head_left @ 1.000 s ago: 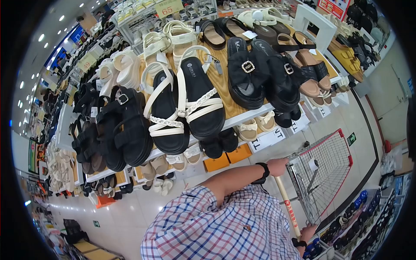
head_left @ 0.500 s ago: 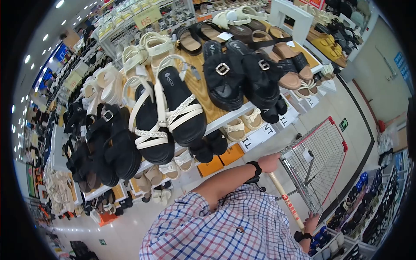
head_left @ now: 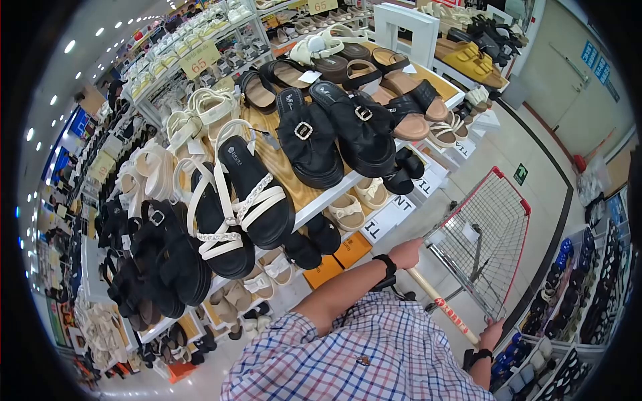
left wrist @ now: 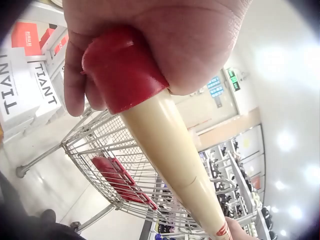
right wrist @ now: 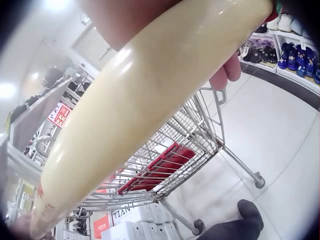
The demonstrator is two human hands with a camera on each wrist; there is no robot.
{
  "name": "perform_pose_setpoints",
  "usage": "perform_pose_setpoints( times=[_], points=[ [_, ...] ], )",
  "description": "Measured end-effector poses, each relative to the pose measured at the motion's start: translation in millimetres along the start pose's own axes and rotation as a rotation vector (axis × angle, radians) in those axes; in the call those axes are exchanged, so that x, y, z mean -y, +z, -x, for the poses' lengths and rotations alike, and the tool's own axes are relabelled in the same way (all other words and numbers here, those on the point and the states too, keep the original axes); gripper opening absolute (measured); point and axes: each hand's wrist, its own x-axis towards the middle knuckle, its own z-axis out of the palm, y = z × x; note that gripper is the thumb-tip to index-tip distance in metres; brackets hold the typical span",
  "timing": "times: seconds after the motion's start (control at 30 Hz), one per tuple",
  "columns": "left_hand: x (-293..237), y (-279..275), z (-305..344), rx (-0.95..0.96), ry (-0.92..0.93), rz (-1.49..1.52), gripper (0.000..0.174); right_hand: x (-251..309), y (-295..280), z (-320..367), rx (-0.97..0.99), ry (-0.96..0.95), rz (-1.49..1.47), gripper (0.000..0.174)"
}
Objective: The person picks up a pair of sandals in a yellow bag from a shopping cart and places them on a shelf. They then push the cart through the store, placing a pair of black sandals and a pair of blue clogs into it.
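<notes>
A pale cart handle (head_left: 438, 301) with red lettering runs across the back of a wire shopping cart (head_left: 491, 234) at the lower right of the head view. My left hand (head_left: 406, 254) grips its upper end; up close, the palm (left wrist: 185, 45) lies over the red end cap (left wrist: 127, 70), with fingers behind it. Near the handle's other end is my right hand (head_left: 491, 333). In the right wrist view that hand (right wrist: 125, 20) wraps the pale bar (right wrist: 140, 85), its fingertips (right wrist: 227, 75) showing beyond. A small white item (head_left: 471, 232) lies in the cart.
A display table (head_left: 321, 204) of black, white and tan sandals stands left of the cart, white boxes (head_left: 394, 212) and orange boxes (head_left: 352, 250) below. Slipper shelves (head_left: 562, 321) line the right side. Tiled floor (head_left: 535, 154) leads towards a closed door (head_left: 575, 73).
The sandal table has shifted left and slightly down in the head view, bringing more of the aisle and door into sight. Both hands have kept hold of the handle.
</notes>
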Motion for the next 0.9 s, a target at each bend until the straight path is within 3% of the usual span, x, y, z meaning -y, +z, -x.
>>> perform_pose_setpoints(
  times=[0.03,0.1,0.13,0.23,0.3,0.33,0.4,0.43,0.5,0.53,0.6,0.7,0.9],
  points=[
    [-4,-4,1,0.025,-0.023,-0.001,0.028,-19,8,-13,0.0,0.004,-0.002,0.035],
    [-14,-13,4,0.08,-0.059,-0.032,0.036,-94,39,-62,-0.191,-0.263,0.042,0.025],
    [-16,-14,4,0.13,-0.097,-0.06,0.045,-93,38,-59,-0.193,-0.259,0.041,0.025],
    [-16,-13,4,0.087,-0.061,-0.029,0.045,-74,28,-49,-0.291,-0.366,0.099,0.024],
    [-9,-6,5,0.02,-0.021,-0.009,0.037,-53,19,-39,-0.108,-0.1,-0.042,0.023],
    [-3,0,3,-0.045,0.019,0.011,0.029,-39,14,-34,-0.113,-0.097,-0.045,0.023],
    [10,5,0,-0.032,0.046,0.022,0.029,-21,1,-24,0.046,0.196,-0.546,0.03],
    [14,6,-4,-0.017,0.07,0.036,0.03,-21,6,-20,-0.021,0.043,-0.222,0.031],
    [-10,-10,5,0.056,-0.057,0.064,0.044,-18,0,-14,0.001,-0.019,-0.113,0.033],
    [-8,-6,4,0.014,-0.011,0.068,0.042,-28,4,-18,-0.037,0.016,-0.13,0.033],
    [-15,-12,8,-0.007,-0.011,0.015,0.038,-44,18,-28,-0.103,-0.135,0.022,0.034],
    [-9,-9,4,0.022,-0.052,-0.011,0.037,-2,-3,2,-0.123,-0.176,0.133,0.034],
    [-3,-6,4,-0.039,0.013,-0.024,0.034,-16,5,-9,-0.081,-0.186,0.122,0.021]
  ],
)
